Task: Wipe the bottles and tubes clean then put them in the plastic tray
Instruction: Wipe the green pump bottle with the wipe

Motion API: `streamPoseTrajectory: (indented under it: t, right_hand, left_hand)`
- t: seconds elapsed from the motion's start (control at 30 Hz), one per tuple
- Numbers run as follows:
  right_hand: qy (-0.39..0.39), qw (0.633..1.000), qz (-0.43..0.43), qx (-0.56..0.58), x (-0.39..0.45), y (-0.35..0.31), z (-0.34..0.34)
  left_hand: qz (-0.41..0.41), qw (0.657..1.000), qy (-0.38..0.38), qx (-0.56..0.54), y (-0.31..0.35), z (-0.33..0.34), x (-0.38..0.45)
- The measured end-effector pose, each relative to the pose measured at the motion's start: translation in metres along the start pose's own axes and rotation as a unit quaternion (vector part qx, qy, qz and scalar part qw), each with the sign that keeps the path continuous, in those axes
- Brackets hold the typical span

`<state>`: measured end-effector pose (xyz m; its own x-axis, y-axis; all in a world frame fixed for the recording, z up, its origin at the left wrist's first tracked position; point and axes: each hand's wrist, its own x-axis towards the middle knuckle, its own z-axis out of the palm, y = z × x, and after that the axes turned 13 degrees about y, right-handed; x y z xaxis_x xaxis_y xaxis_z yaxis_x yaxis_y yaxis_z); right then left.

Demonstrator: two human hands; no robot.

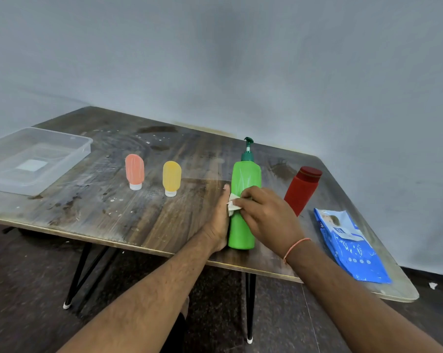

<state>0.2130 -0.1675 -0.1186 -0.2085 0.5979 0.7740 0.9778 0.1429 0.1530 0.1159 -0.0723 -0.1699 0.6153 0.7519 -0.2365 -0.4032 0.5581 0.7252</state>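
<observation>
Near the front edge of the table (pixel 144 225), right of its middle, the green pump bottle (pixel 243 179) stands upright between both hands. Right hand (pixel 268 217): fingers curled around a crumpled white wipe (pixel 232 203), pressing it against the bottle's front at about mid-height. Left hand (pixel 219 225): laid flat along the bottle's left side, fingers straight and pointing toward the back edge, thumb tip visible just above the wipe; whether fingers wrap behind the bottle cannot be told. Bottle's dark green pump head (pixel 248 146) is on, nozzle facing right. A thin orange thread band (pixel 295 248) sits on the right wrist.

Just right of the bottle, a little farther back: red bottle (pixel 301 189) with a darker red cap, appearing to lean right in this wide-angle view, its lower left partly hidden by the right hand. Not touching the green bottle.

Toward the right front corner: blue wet-wipe pack (pixel 352 245) lying flat, near the red bottle's base.

Left of the green bottle, well apart from it: yellow squeeze tube (pixel 172 178) standing on its white cap, then pink squeeze tube (pixel 134 170), likewise cap-down. The two tubes are near each other, not touching.

Back left corner: clear plastic tray (pixel 70 159), a white label visible through its floor; no bottle or tube in it.

Table surface is dark wood grain with smears and pale spots; black hairpin legs (pixel 80 273) show below the front edge.
</observation>
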Motion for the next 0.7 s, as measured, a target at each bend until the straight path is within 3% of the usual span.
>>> streamPoseTrajectory:
  t: [0.23,0.37,0.6,0.7]
  right_hand:
    - [-0.092,0.989,-0.113,-0.017,-0.022,-0.015,-0.016]
    - [-0.092,0.984,-0.149,-0.041,-0.007,-0.001,-0.016]
    - [-0.002,0.993,-0.086,-0.084,0.034,0.012,-0.010]
    - [0.036,0.995,-0.027,-0.092,0.055,0.022,-0.010]
  left_hand:
    - [-0.016,0.999,0.001,0.041,0.001,-0.005,0.002]
    - [-0.005,0.999,-0.005,0.043,0.000,-0.005,0.000]
    - [0.028,0.998,0.015,0.046,-0.004,0.002,0.002]
    - [0.013,0.996,-0.023,0.081,-0.007,-0.001,0.006]
